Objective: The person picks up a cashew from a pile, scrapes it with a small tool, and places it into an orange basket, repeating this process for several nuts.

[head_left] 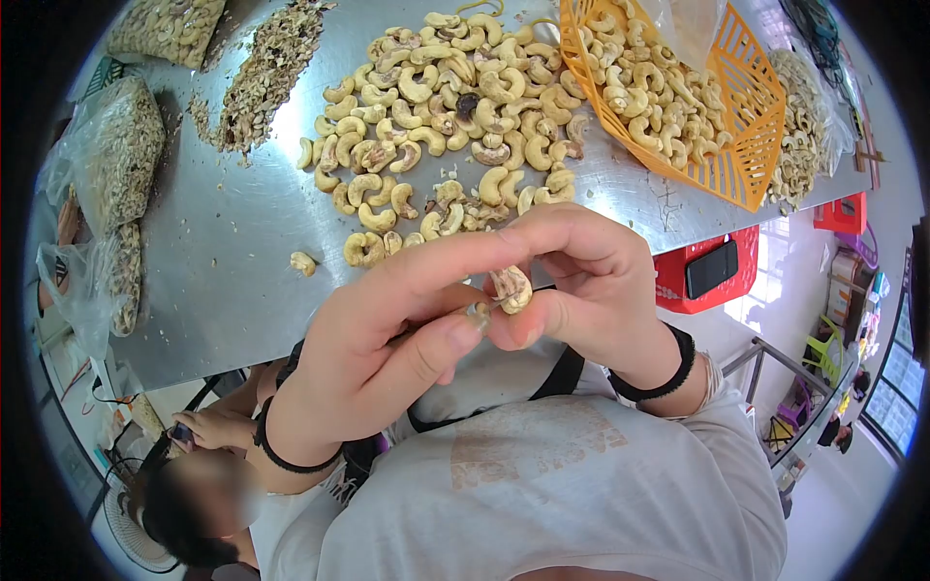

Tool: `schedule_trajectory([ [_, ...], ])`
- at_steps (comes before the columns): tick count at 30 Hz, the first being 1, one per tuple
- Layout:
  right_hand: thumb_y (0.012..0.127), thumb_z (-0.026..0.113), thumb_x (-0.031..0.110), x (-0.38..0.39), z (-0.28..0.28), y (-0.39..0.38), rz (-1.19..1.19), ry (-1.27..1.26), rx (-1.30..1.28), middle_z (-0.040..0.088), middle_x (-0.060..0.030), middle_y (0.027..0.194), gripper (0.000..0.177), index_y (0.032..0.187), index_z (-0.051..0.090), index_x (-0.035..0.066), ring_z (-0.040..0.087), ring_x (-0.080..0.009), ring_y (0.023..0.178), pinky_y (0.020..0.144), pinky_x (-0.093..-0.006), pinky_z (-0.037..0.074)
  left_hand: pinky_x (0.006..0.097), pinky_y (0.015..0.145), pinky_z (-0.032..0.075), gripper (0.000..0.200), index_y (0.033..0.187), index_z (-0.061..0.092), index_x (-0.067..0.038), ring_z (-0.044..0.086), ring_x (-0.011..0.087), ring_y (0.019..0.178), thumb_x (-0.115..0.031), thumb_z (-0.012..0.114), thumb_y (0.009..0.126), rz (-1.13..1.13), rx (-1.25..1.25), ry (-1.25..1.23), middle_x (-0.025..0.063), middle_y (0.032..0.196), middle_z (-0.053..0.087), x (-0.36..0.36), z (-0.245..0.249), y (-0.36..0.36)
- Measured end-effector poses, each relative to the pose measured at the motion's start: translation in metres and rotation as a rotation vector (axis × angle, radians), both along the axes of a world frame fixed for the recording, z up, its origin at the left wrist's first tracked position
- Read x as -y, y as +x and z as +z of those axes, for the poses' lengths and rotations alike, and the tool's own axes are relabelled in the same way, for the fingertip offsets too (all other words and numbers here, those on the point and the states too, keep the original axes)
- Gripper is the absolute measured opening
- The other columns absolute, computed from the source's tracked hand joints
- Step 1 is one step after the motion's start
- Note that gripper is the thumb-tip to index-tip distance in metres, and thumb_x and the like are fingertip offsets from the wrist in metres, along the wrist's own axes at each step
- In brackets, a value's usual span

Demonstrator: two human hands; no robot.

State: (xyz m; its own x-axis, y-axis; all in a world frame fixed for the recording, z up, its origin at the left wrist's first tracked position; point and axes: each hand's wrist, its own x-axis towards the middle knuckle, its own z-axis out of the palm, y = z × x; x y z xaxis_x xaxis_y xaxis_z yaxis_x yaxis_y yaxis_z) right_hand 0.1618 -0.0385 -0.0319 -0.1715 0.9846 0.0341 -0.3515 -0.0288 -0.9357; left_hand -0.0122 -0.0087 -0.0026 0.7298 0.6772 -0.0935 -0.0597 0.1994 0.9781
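One cashew nut [512, 290], partly covered by patchy brown skin, is held in front of a pale, stained shirt [542, 484], near the close edge of the metal desk [232, 290]. The grip of the right hand [605, 295] is closed on the nut, which is pinched between thumb and fingers. The grip of the left hand [387, 334] is nearly closed, its thumb pressed to a small glinting piece [478, 312] just beside the nut; what the piece is cannot be made out. The two hands are touching, and a dark band is worn at each wrist.

Beyond the hands, a broad pile of cashews [417, 107] is spread on the desk, some pale, some with brown skin, with one dark nut among them. One stray nut [303, 263] is seen apart, to the left. To the right, an orange basket [760, 145] with slatted sides is partly filled with pale cashews. Skin flakes [266, 82] are heaped at the upper left, near plastic bags [131, 145] of flakes. A black phone [712, 268] is seen on a red stool [678, 286], and another person [184, 508] at the lower left.
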Motion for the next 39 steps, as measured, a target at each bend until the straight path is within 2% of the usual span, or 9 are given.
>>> schedule_trajectory([
  [7, 0.064, 0.068, 0.009, -0.001, -0.004, 0.0, -0.011, 0.05, 0.051, 0.056, -0.0035, 0.073, 0.027, 0.088, 0.057, 0.002, 0.05, -0.0076, 0.059, 0.054, -0.0197, 0.04, 0.016, 0.046, 0.033, 0.035, 0.115, 0.041, 0.0, 0.041, 0.0036, 0.05, -0.001, 0.043, 0.079, -0.027, -0.034, -0.066, 0.0025, 0.077, 0.055, -0.001, 0.003, -0.002],
  [9, 0.064, 0.069, 0.01, -0.001, -0.004, 0.0, -0.009, 0.06, 0.065, 0.056, -0.0032, 0.073, 0.026, 0.086, 0.058, 0.002, 0.05, -0.0076, 0.059, 0.054, -0.0199, 0.04, 0.0175, 0.044, 0.036, 0.033, 0.11, 0.045, 0.003, 0.048, 0.0078, 0.051, -0.011, 0.049, 0.08, -0.022, -0.062, -0.076, 0.0125, 0.081, 0.057, -0.002, 0.004, -0.002],
  [13, 0.063, 0.069, 0.011, 0.0, -0.004, -0.001, -0.015, 0.053, 0.084, 0.056, -0.002, 0.072, 0.026, 0.085, 0.058, 0.003, 0.05, -0.0076, 0.06, 0.054, -0.0199, 0.039, 0.018, 0.043, 0.037, 0.031, 0.108, 0.048, 0.003, 0.048, 0.0074, 0.05, -0.005, 0.05, 0.077, -0.016, -0.102, -0.143, 0.0111, 0.084, 0.057, -0.003, 0.005, -0.004],
  [18, 0.063, 0.07, 0.01, -0.001, -0.003, 0.0, -0.046, 0.056, 0.125, 0.055, -0.0018, 0.07, 0.025, 0.084, 0.058, 0.002, 0.049, -0.0074, 0.06, 0.055, -0.0199, 0.039, 0.0194, 0.051, 0.041, 0.038, 0.11, 0.051, -0.008, 0.055, 0.0121, 0.057, 0.001, 0.053, 0.073, 0.061, -0.25, 0.303, 0.0068, 0.075, 0.059, 0.0, 0.001, 0.002],
  [31, 0.064, 0.068, 0.008, -0.001, -0.007, -0.007, -0.167, -0.023, 0.101, 0.055, -0.0034, 0.077, 0.025, 0.085, 0.056, -0.001, 0.05, -0.0077, 0.064, 0.058, -0.02, 0.04, 0.0226, 0.051, 0.044, 0.037, 0.105, 0.052, -0.006, 0.056, 0.0184, 0.06, 0.003, 0.053, 0.069, 0.273, -0.39, 0.984, 0.0113, 0.087, 0.059, 0.001, -0.016, 0.013],
  [33, 0.066, 0.067, 0.008, 0.0, -0.006, -0.008, -0.162, -0.059, 0.049, 0.056, -0.004, 0.079, 0.025, 0.086, 0.056, -0.002, 0.051, -0.0081, 0.066, 0.06, -0.0202, 0.041, 0.02, 0.049, 0.041, 0.032, 0.107, 0.051, -0.004, 0.054, 0.0117, 0.057, -0.002, 0.049, 0.076, 0.222, -0.333, 0.572, 0.0095, 0.083, 0.06, 0.004, -0.009, 0.012],
  [34, 0.068, 0.065, 0.007, -0.001, -0.003, -0.008, -0.123, -0.13, -0.067, 0.056, -0.0049, 0.081, 0.025, 0.089, 0.054, -0.002, 0.052, -0.0091, 0.069, 0.063, -0.021, 0.042, 0.02, 0.049, 0.041, 0.032, 0.107, 0.051, -0.004, 0.054, 0.0117, 0.057, -0.002, 0.049, 0.076, 0.222, -0.333, 0.573, 0.0095, 0.083, 0.06, 0.003, -0.004, 0.011],
  [36, 0.07, 0.063, 0.007, -0.002, 0.001, -0.007, -0.082, -0.2, -0.184, 0.057, -0.0058, 0.083, 0.025, 0.091, 0.053, -0.002, 0.053, -0.0101, 0.072, 0.066, -0.0218, 0.043, 0.0189, 0.053, 0.04, 0.031, 0.111, 0.048, -0.003, 0.052, 0.0072, 0.06, -0.003, 0.046, 0.08, 0.238, -0.261, 0.063, 0.0054, 0.079, 0.059, 0.001, 0.002, 0.007],
  [39, 0.074, 0.059, 0.006, -0.003, 0.004, -0.003, -0.011, -0.244, -0.264, 0.056, -0.0074, 0.086, 0.026, 0.096, 0.049, -0.003, 0.054, -0.0124, 0.077, 0.071, -0.0238, 0.044, 0.0196, 0.058, 0.042, 0.034, 0.115, 0.044, -0.003, 0.051, 0.0057, 0.064, -0.003, 0.045, 0.081, 0.297, -0.219, 0.03, 0.002, 0.08, 0.057, 0.0, 0.0, 0.004],
])
